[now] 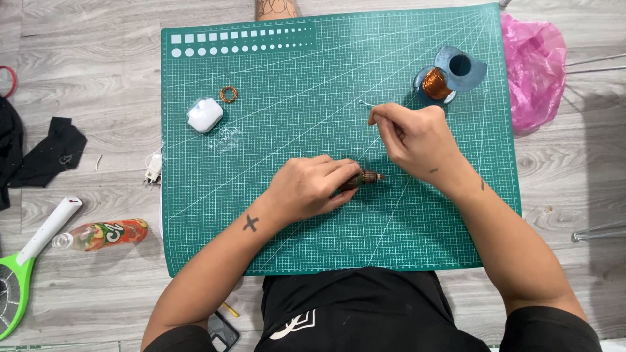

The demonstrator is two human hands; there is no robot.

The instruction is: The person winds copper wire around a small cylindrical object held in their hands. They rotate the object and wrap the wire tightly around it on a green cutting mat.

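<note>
While the left hand (306, 189) pinches it, the small brown rotor (365, 178) juts rightward past the grip.

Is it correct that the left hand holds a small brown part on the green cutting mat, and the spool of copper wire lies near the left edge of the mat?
Not quite. The head view shows the spool of copper wire near the right edge of the green cutting mat, by its upper right corner, not the left. The rest holds: the left hand holds the small brown part on the mat.
</note>
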